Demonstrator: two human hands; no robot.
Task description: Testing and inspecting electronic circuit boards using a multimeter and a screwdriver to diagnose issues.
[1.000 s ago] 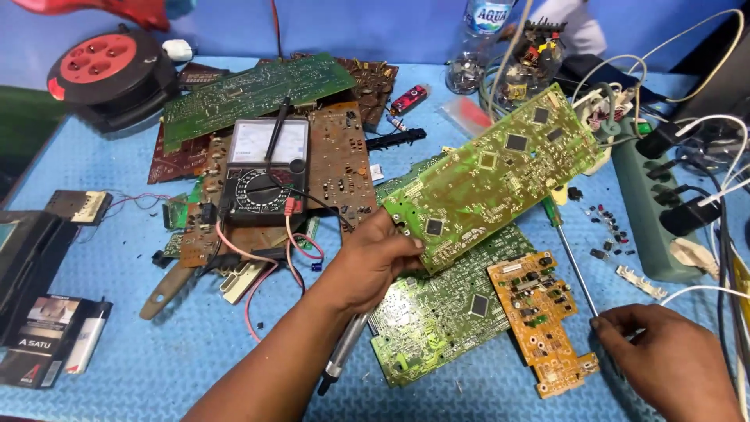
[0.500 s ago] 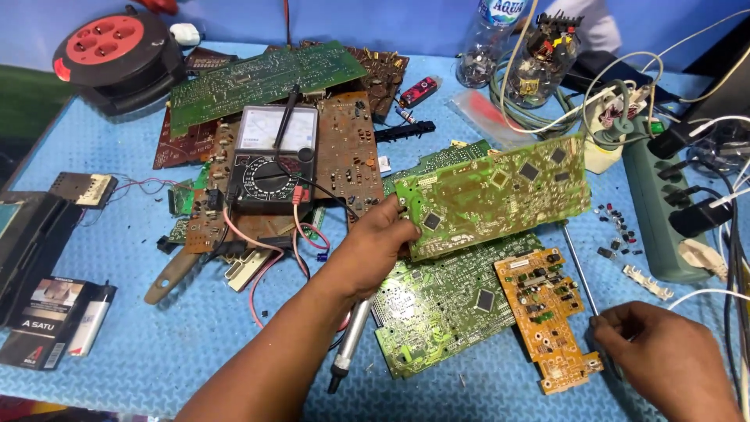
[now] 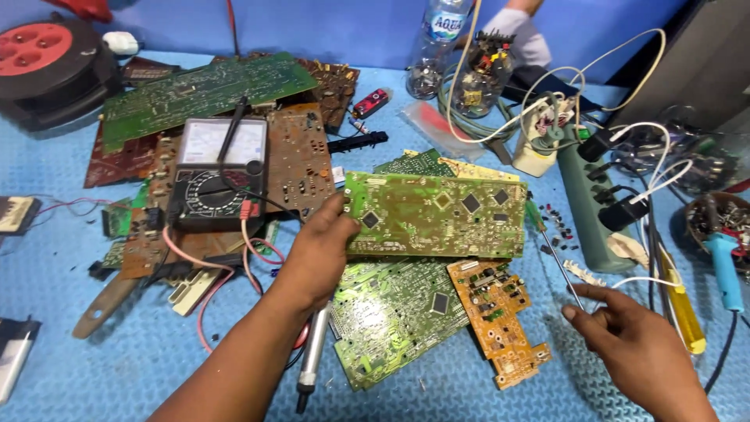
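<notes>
My left hand [image 3: 322, 250] grips the left edge of a long green circuit board [image 3: 437, 215] and holds it level above the bench. Under it lie another green board [image 3: 394, 312] and a small orange board [image 3: 496, 316]. My right hand [image 3: 629, 336] pinches the lower end of a thin screwdriver [image 3: 556, 252] with a green handle, just right of the orange board. A soldering iron [image 3: 311, 359] lies below my left wrist.
An analog multimeter [image 3: 212, 176] with red and black leads rests on brown boards at left. A large green board [image 3: 195, 94], a red cable reel [image 3: 47, 62], a power strip [image 3: 587, 199] with white cables, a plastic bottle [image 3: 437, 47] and a blue-handled tool [image 3: 726, 262] surround the blue mat.
My left hand has turned the long green board from a tilt to level and brought it lower. My right hand has risen and taken the screwdriver's lower end between its fingers.
</notes>
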